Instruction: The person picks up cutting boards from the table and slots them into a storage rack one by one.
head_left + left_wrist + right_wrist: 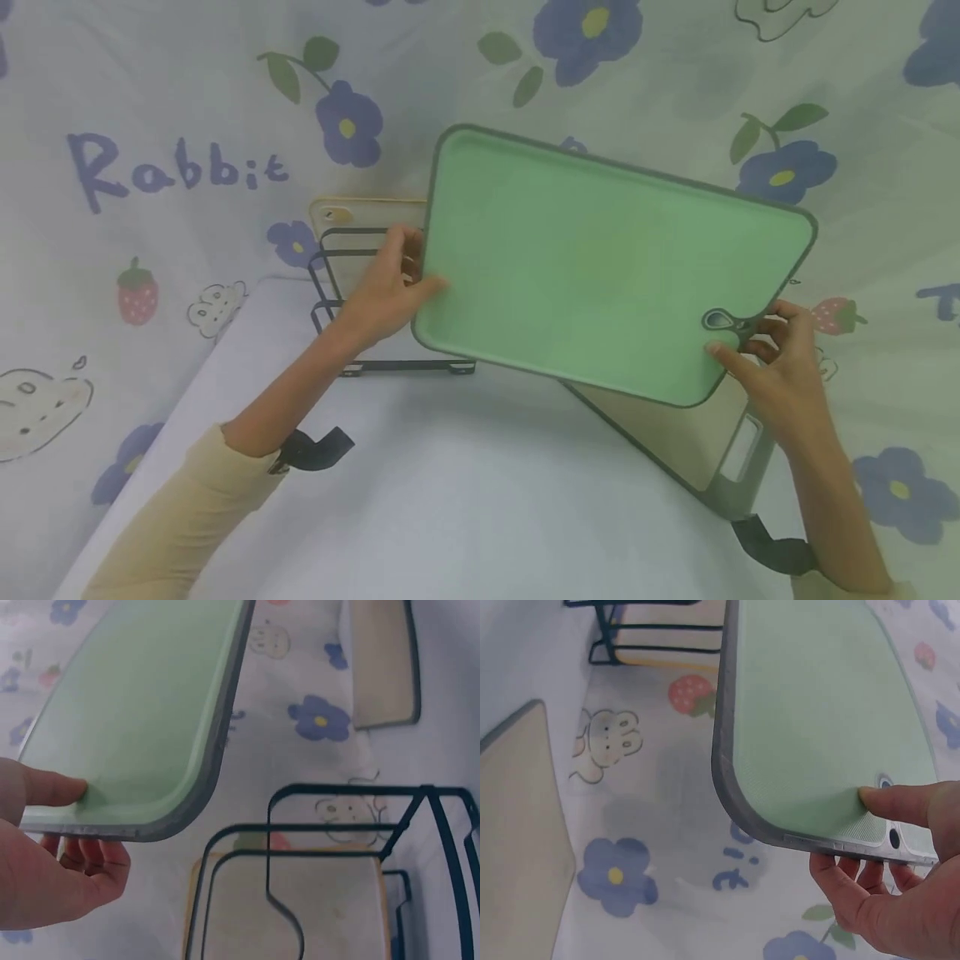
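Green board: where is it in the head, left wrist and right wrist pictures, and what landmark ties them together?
Head: the green board spans centre to right, between the left hand and right hand.
Left wrist: the green board fills the upper left, cut off at the top.
Right wrist: the green board runs from top centre toward the right.
Shared landmark: dark wire rack, left of centre; lower right; upper left, respectively.

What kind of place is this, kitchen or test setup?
Probably a staged tabletop setup rather than a working kitchen: a white tabletop against a flower-and-rabbit-print backdrop, with a green board, likely for cutting, and a dark wire rack.
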`<state>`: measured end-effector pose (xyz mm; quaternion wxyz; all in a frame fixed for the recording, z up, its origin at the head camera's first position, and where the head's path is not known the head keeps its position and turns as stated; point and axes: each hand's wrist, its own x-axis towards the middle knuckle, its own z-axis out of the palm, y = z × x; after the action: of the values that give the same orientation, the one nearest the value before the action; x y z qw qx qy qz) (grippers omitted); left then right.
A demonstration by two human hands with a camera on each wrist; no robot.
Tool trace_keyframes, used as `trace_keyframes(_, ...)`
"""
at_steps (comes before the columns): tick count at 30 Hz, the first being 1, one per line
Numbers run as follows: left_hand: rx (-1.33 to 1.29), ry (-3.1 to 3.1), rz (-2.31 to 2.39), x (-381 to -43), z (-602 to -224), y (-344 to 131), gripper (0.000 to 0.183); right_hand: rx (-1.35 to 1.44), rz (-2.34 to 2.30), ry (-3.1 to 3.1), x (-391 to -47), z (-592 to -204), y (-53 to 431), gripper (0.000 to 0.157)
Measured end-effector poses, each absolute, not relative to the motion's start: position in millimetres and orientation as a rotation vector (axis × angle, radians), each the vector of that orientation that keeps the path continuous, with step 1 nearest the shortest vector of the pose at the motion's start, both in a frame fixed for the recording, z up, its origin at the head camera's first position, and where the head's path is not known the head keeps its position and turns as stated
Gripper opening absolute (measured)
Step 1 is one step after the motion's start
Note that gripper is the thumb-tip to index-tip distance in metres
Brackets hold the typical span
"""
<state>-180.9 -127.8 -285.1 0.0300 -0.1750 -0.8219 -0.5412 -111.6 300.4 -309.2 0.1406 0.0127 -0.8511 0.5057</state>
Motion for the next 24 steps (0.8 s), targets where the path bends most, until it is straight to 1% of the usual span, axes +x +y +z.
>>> trace_keyframes(9,-0.431,-2.53,-1.555,-176,-275,-155,0.043,0.126,1.36,-2.485,-135,-293,272,0.072)
trace_keyframes(14,-0.385,-2.509,-1.526,-179,-272,-169,0.042,0.205,1.397,-2.447,-148,-284,258,0.069)
trace_keyframes(24,-0.263,-2.474,-1.5,-182,-264,-192,0.044,0.222,1.389,-2.419,-172,-267,230,0.066)
